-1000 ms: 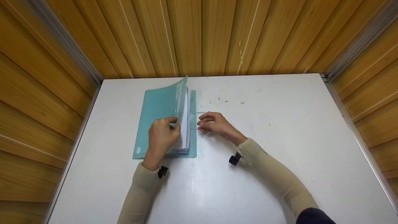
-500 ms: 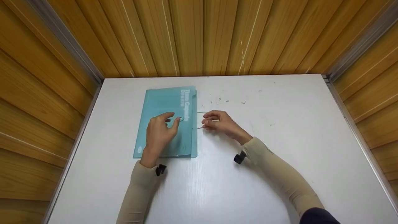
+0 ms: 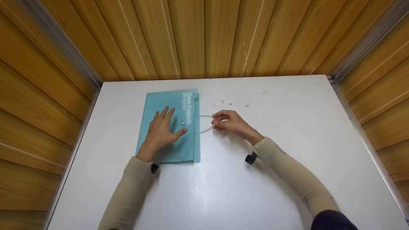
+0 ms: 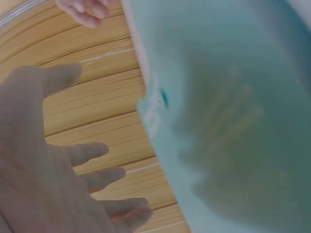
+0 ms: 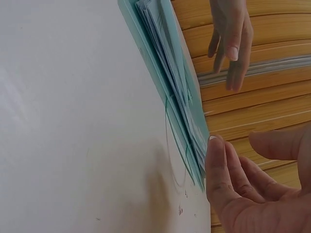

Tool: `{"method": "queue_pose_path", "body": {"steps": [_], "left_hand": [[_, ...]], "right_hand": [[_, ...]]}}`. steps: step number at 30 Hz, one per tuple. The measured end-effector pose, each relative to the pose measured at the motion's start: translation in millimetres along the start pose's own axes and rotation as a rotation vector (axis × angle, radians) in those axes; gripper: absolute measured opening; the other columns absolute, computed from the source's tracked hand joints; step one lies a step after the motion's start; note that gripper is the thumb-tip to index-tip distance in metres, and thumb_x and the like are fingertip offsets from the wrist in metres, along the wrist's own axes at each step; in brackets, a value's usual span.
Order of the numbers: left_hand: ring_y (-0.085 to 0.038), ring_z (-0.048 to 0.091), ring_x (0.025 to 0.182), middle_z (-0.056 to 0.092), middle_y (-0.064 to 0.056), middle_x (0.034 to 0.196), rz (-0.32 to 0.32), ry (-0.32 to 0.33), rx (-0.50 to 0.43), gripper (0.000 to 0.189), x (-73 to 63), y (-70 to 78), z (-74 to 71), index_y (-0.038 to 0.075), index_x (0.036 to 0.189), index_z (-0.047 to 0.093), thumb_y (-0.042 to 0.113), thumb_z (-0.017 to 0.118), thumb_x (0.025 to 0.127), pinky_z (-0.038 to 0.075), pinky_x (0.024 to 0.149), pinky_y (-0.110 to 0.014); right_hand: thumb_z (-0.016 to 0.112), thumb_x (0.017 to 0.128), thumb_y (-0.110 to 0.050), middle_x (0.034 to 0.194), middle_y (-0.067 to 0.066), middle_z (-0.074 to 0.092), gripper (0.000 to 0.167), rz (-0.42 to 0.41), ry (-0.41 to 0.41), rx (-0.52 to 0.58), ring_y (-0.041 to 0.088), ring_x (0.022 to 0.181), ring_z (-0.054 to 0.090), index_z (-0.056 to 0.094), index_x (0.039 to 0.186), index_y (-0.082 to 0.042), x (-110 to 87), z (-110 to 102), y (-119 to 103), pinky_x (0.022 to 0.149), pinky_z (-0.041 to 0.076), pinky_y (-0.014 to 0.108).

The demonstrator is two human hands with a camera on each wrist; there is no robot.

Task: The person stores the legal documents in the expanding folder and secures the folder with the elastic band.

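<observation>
A teal plastic document folder (image 3: pixel 188 145) lies on the left half of the table, its cover down, with white lettering and a small round button (image 3: pixel 182 122) near the right edge. Papers (image 5: pixel 165 53) show between its covers in the right wrist view. My left hand (image 3: pixel 159 129) is spread over the cover, and the left wrist view shows its fingers apart from the plastic. A thin cord loop (image 3: pixel 207 129) sticks out from the folder's right edge. Right beside the loop is my right hand (image 3: pixel 231 124), fingers bent; thumb and fingertips stand apart in the right wrist view.
The white table (image 3: pixel 255 191) carries small dark marks (image 3: pixel 230 103) right of the folder. Wood-patterned panels (image 3: pixel 220 38) rise along the back and both sides. A small black camera (image 3: pixel 251 158) is strapped at the right wrist.
The raised front cover has come down over the papers. My left hand has let go of it, spread its fingers and shifted left. My right hand has moved slightly right, showing more of the loop.
</observation>
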State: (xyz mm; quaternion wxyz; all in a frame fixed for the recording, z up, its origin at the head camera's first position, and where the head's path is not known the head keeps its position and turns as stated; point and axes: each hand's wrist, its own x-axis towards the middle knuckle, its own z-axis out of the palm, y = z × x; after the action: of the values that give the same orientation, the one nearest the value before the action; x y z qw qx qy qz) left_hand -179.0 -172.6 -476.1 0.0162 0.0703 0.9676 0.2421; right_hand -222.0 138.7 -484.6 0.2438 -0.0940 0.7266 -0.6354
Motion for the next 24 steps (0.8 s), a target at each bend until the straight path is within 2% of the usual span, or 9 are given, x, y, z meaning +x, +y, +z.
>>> {"method": "queue_pose_path", "body": {"steps": [4,8,10,16,20,24], "left_hand": [[-0.06,0.01,0.159,0.013,-0.014,0.18,-0.018,-0.136,0.068,0.113,5.9,-10.9,4.3,0.02,0.172,0.024,0.076,0.067,0.084,0.021,0.121,-0.078],[-0.059,-0.001,0.16,0.007,-0.013,0.181,-0.023,-0.225,0.114,0.117,8.9,-16.6,7.0,0.021,0.172,0.022,0.08,0.067,0.081,0.011,0.126,-0.075],[-0.058,-0.005,0.161,0.005,-0.013,0.181,-0.026,-0.257,0.129,0.119,9.7,-17.6,8.0,0.021,0.172,0.022,0.081,0.067,0.08,0.008,0.127,-0.074],[-0.056,-0.009,0.161,0.003,-0.014,0.181,-0.039,-0.317,0.149,0.121,10.2,-18.4,11.0,0.02,0.172,0.02,0.081,0.069,0.08,0.003,0.127,-0.073],[-0.055,-0.008,0.162,0.002,-0.013,0.181,-0.042,-0.335,0.16,0.122,9.3,-18.8,13.0,0.019,0.173,0.018,0.081,0.069,0.08,0.003,0.128,-0.072],[-0.055,-0.007,0.162,0.003,-0.013,0.181,-0.038,-0.326,0.161,0.123,8.7,-20.7,14.1,0.019,0.173,0.018,0.081,0.069,0.08,0.005,0.128,-0.072]], "right_hand": [[0.072,0.1,-0.006,0.119,0.021,0.072,0.041,0.0,0.013,-0.05,0.019,0.098,0.075,0.061,0.136,0.01,2.9,-2.4,3.1,0.095,0.062,0.042],[0.07,0.101,-0.008,0.121,0.022,0.072,0.04,-0.005,0.019,-0.105,0.026,0.102,0.076,0.063,0.136,0.009,3.3,-5.0,5.8,0.093,0.063,0.041],[0.068,0.101,-0.009,0.123,0.022,0.072,0.038,-0.032,0.031,-0.177,0.03,0.106,0.076,0.063,0.136,0.007,3.3,-6.7,7.1,0.092,0.063,0.041],[0.067,0.103,-0.012,0.126,0.018,0.073,0.035,-0.117,0.075,-0.466,0.036,0.114,0.072,0.066,0.135,0.002,7.6,-10.9,11.4,0.095,0.06,0.045],[0.069,0.101,-0.011,0.125,0.018,0.072,0.036,-0.103,0.067,-0.51,0.036,0.116,0.07,0.066,0.134,0.002,14.3,-10.9,15.6,0.099,0.058,0.048],[0.072,0.098,-0.006,0.121,0.018,0.071,0.035,-0.092,0.064,-0.54,0.032,0.111,0.07,0.068,0.131,0.004,22.7,-7.9,18.0,0.096,0.057,0.044]]}}
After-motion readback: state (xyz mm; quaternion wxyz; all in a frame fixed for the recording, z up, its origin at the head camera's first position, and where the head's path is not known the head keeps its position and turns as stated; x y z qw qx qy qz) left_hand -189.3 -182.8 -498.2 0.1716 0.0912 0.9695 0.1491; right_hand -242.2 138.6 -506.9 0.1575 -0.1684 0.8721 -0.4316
